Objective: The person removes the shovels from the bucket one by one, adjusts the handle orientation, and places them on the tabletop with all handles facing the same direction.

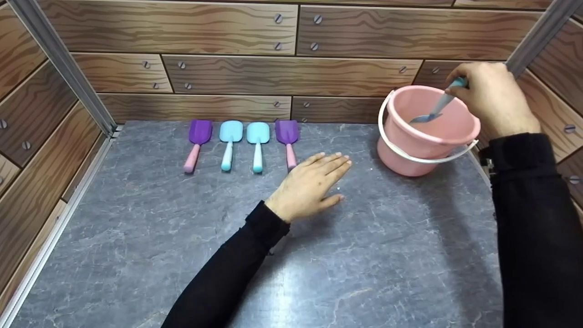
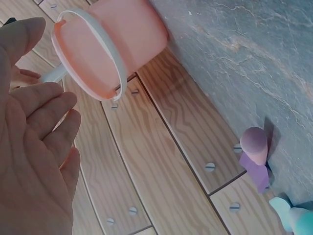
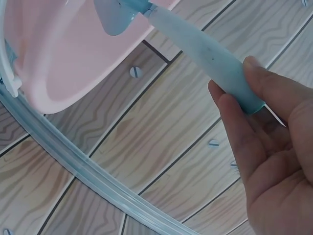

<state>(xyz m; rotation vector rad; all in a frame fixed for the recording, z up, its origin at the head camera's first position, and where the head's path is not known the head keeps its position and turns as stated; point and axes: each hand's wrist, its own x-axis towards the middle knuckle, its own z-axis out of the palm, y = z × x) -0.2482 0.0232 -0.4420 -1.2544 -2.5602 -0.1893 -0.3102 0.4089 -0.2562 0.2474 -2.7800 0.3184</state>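
Observation:
By the end of its handle, my right hand (image 1: pixel 498 98) pinches a light blue toy shovel (image 3: pixel 210 56). The shovel tilts blade-down into the mouth of a pink bucket (image 1: pixel 407 159), which stands upright at the back right. In the head view its blade is inside the rim. My left hand (image 1: pixel 312 187) is held over the table, palm down, with fingers extended and nothing in it. Beyond its knuckles lies a purple shovel with a pink handle (image 1: pixel 290 155), its handle end partly hidden by that hand.
Left of that shovel lie two light blue shovels (image 1: pixel 258 134) (image 1: pixel 231 132) and another purple shovel (image 1: pixel 200 132), in a row along the back. The bucket's white handle (image 1: pixel 414 157) hangs down its front. Wood-patterned walls (image 1: pixel 227 75) enclose the grey table (image 1: pixel 150 237).

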